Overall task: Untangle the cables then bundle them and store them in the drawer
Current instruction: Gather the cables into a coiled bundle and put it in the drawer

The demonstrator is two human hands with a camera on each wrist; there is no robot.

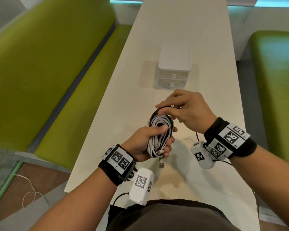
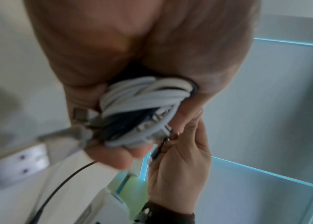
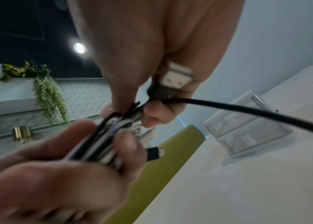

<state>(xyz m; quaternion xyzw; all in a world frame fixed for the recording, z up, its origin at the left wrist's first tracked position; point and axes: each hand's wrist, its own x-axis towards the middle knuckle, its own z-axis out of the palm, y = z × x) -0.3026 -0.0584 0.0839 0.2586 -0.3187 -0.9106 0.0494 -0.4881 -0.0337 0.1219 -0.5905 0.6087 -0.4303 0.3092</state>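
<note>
Head view shows the left hand [image 1: 145,140] in the lower middle of the frame, its fingers curled tight round a coil of cables [image 1: 160,130], white loops inside and a black loop on the outside. That grip is closed on the bottom half of the coil. A silver plug [image 1: 161,164] hangs down just under this hand. The right hand [image 1: 187,110] is just above, and its thumb and fingers pinch the black cable at the top of the coil. From the right wrist view, a black cable [image 3: 247,110] runs off to the right side of the frame, and a flat silver plug [image 3: 176,77] lies against the right palm. Both hands are held a little above the white tabletop [image 1: 182,30]. A small white drawer box [image 1: 173,64] stands on the tabletop in the upper middle of the frame, well apart from the hands, with its two drawers closed. Green seats [image 1: 48,64] run along the left side.
</note>
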